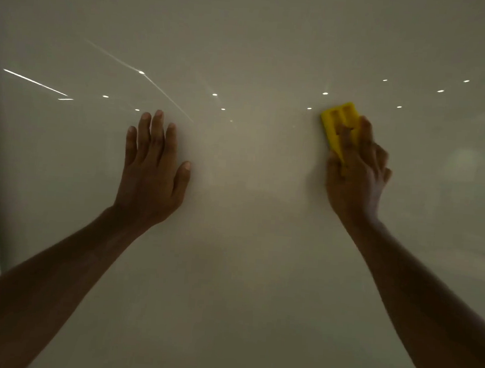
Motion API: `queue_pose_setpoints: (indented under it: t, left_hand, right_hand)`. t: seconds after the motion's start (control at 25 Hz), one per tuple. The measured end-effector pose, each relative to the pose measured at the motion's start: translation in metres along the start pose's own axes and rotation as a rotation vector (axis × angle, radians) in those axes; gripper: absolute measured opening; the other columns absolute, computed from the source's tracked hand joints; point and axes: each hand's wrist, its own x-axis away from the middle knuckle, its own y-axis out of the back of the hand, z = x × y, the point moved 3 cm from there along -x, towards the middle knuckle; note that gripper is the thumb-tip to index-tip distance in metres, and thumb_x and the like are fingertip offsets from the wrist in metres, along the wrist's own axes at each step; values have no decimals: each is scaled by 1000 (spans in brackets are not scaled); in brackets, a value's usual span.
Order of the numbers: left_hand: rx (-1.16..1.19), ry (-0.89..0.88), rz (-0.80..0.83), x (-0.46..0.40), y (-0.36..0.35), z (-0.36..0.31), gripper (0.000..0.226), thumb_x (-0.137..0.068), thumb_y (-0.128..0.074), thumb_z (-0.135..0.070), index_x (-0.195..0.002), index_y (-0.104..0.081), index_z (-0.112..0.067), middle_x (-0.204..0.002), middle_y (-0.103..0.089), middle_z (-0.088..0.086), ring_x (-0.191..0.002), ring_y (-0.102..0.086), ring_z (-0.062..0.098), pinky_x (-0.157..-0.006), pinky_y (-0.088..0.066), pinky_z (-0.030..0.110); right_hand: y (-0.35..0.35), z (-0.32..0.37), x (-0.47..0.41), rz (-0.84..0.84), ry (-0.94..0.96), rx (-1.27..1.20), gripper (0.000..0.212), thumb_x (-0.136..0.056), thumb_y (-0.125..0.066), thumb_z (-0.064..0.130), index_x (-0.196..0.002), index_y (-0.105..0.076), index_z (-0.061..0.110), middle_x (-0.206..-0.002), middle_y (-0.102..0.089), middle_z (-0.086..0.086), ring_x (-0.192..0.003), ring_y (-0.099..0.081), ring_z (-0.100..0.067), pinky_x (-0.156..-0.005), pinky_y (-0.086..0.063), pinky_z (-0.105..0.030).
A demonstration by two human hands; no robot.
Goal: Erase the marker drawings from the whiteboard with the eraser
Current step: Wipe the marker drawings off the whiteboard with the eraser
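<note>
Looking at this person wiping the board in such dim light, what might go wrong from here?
The whiteboard is dim and speckled with reflected lights, so faint marker traces could be overlooked; none are clearly visible here. The left hand seems to lie flat on the board and may leave smudges. The right hand covers only the lower part of the yellow eraser, so it might tilt or slip during a hard stroke.
</note>
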Motion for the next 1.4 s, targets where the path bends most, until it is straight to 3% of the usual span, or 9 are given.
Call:
queue_pose_setpoints:
  t: [0.12,0.4,0.48,0.6,0.76,0.88,1.0,1.12,1.4]
  left_hand:
    - [34,-14,0,-6,-17,-36,68,-108,-36,-34,-156,-32,14,-165,-22,40,-154,-16,57,-126,-11,65]
    - [47,-25,-22,-22,-57,-140,68,-107,-40,-34,-155,-33,13,-164,-22,42,-153,-17,60,-124,-7,69]
    - [59,-35,-30,-28,-64,-163,66,-108,-40,-32,-156,-32,14,-164,-22,42,-153,-16,60,-124,-6,69]
    - [35,-11,-32,-36,-67,-175,62,-109,-40,-26,-156,-31,15,-163,-22,43,-152,-17,62,-125,-3,65]
    - [-9,8,0,-39,-66,-177,61,-110,-41,-23,-156,-31,15,-162,-23,45,-150,-19,64,-124,-6,66]
    - [-7,34,20,-40,-67,-187,62,-109,-42,-23,-156,-30,16,-162,-23,45,-150,-19,64,-122,-9,71]
    - [-25,49,21,-40,-71,-199,64,-108,-43,-23,-158,-27,14,-163,-20,44,-151,-16,63,-122,-6,72]
    - [-8,28,34,-38,-76,-219,65,-107,-43,-25,-159,-26,11,-164,-16,44,-152,-13,63,-122,-1,69]
    - [101,-2,104,-14,-100,-309,67,-106,-44,-28,-157,-29,12,-164,-18,44,-152,-14,62,-118,-4,78]
  right_hand:
    - [7,-38,41,-41,-72,20,58,-96,-53,29,-152,-40,32,-165,-29,-9,-129,-44,-41,-92,-42,-50]
    - [27,-98,201,372,774,36,52,-96,-66,19,-143,-54,39,-157,-43,6,-133,-49,-31,-96,-44,-45]
    - [35,-137,188,358,689,33,48,-100,-62,22,-144,-53,39,-155,-46,6,-132,-52,-30,-95,-45,-46]
    - [47,-177,150,173,189,43,48,-103,-55,26,-149,-48,35,-159,-41,-6,-127,-52,-38,-91,-45,-47]
    - [33,-151,158,52,-101,-38,51,-97,-61,18,-147,-51,26,-159,-39,-15,-127,-49,-41,-89,-41,-46]
    - [21,-91,187,98,42,-179,49,-97,-57,15,-144,-56,29,-157,-43,-8,-127,-49,-38,-93,-40,-47]
    - [16,-34,241,286,462,-316,42,-110,-39,23,-146,-46,42,-162,-33,12,-144,-38,-21,-106,-36,-46]
    - [13,-57,287,416,791,-322,37,-112,-36,25,-141,-55,37,-160,-39,9,-137,-44,-30,-103,-40,-44]
    - [51,-222,234,298,429,-108,59,-95,-62,12,-147,-50,39,-159,-39,9,-131,-51,-32,-97,-40,-44]
